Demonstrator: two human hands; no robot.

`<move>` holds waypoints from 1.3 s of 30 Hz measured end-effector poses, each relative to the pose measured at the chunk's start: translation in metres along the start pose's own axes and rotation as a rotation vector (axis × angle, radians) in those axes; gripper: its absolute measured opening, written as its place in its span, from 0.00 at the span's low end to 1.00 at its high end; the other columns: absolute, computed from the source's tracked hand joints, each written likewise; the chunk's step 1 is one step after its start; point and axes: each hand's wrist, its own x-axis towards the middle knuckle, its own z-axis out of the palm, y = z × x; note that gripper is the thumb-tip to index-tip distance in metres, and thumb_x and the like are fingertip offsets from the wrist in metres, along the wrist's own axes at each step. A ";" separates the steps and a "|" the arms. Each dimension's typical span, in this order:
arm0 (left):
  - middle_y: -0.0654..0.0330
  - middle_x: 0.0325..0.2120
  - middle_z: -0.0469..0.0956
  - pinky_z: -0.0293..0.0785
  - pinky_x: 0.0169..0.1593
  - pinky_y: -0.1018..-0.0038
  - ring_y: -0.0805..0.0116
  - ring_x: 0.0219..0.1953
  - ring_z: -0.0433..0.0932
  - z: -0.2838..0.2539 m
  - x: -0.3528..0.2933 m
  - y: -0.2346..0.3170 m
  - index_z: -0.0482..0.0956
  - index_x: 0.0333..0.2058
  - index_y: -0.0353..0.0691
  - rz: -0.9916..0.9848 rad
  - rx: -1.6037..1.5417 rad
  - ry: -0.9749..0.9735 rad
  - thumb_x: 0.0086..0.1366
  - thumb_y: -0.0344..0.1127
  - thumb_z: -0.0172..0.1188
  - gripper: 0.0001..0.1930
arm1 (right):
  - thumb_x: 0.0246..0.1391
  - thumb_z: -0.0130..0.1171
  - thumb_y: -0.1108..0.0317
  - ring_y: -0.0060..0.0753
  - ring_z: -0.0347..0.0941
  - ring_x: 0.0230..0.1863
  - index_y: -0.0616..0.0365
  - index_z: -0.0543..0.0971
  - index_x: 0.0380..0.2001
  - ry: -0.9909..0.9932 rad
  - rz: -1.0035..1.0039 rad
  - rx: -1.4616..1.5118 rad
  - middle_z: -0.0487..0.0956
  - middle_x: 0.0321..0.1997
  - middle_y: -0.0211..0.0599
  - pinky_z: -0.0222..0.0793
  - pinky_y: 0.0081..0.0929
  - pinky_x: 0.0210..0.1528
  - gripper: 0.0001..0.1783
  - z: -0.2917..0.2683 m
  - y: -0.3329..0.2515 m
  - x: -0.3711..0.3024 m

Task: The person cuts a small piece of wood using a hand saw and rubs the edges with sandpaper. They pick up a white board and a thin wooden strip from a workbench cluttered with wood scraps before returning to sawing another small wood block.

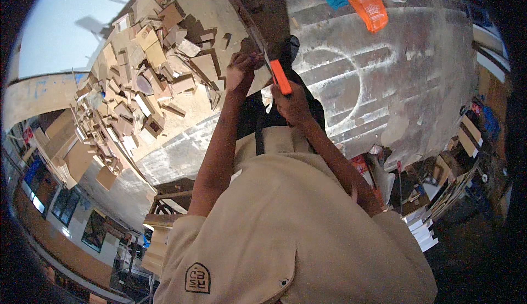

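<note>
Near the frame's upper centre, the right hand [291, 105] gripped an orange-handled tool [280, 76] (blade hidden), just beside the left hand [240, 69], pinched on a dark strip [253, 32].

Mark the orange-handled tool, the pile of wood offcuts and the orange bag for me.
orange-handled tool [280, 77], head view, middle of its handle.
pile of wood offcuts [144, 79], head view, centre of heap.
orange bag [371, 7], head view, its front face.

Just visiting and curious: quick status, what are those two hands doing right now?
Right hand closed on orange-handled tool. Left hand pinching the board edge beside it. Pile of wood offcuts left of the hands, apart.
</note>
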 end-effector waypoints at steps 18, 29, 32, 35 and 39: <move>0.51 0.41 0.83 0.78 0.49 0.71 0.65 0.43 0.83 -0.041 0.013 0.052 0.82 0.45 0.33 -0.504 -0.683 -0.018 0.62 0.26 0.65 0.12 | 0.64 0.59 0.61 0.14 0.63 0.14 0.57 0.72 0.30 0.118 -0.039 0.081 0.68 0.16 0.22 0.59 0.18 0.15 0.13 -0.041 -0.053 -0.053; 0.50 0.34 0.82 0.78 0.42 0.69 0.60 0.38 0.84 -0.021 0.028 0.071 0.83 0.40 0.33 -0.329 -0.373 0.011 0.65 0.31 0.62 0.08 | 0.63 0.60 0.58 0.15 0.63 0.15 0.56 0.72 0.27 0.017 -0.082 0.155 0.67 0.16 0.22 0.58 0.18 0.17 0.16 -0.037 -0.069 -0.065; 0.52 0.40 0.84 0.80 0.42 0.71 0.65 0.41 0.84 -0.015 0.029 0.064 0.82 0.43 0.33 -0.338 -0.398 -0.006 0.65 0.26 0.61 0.08 | 0.63 0.61 0.58 0.15 0.63 0.15 0.56 0.72 0.27 0.028 -0.151 0.076 0.68 0.16 0.22 0.58 0.19 0.17 0.16 -0.040 -0.064 -0.069; 0.50 0.39 0.84 0.79 0.43 0.71 0.65 0.41 0.84 -0.016 0.030 0.066 0.82 0.43 0.32 -0.485 -0.529 -0.109 0.65 0.27 0.60 0.09 | 0.63 0.61 0.56 0.15 0.64 0.16 0.56 0.72 0.27 0.029 -0.157 0.031 0.68 0.16 0.22 0.60 0.20 0.18 0.17 -0.043 -0.070 -0.071; 0.50 0.35 0.85 0.78 0.43 0.70 0.65 0.38 0.84 -0.024 0.033 0.074 0.84 0.41 0.33 -0.471 -0.486 -0.164 0.66 0.34 0.60 0.11 | 0.63 0.61 0.53 0.16 0.65 0.17 0.56 0.73 0.27 0.042 -0.187 -0.018 0.68 0.17 0.23 0.62 0.21 0.19 0.19 -0.045 -0.072 -0.075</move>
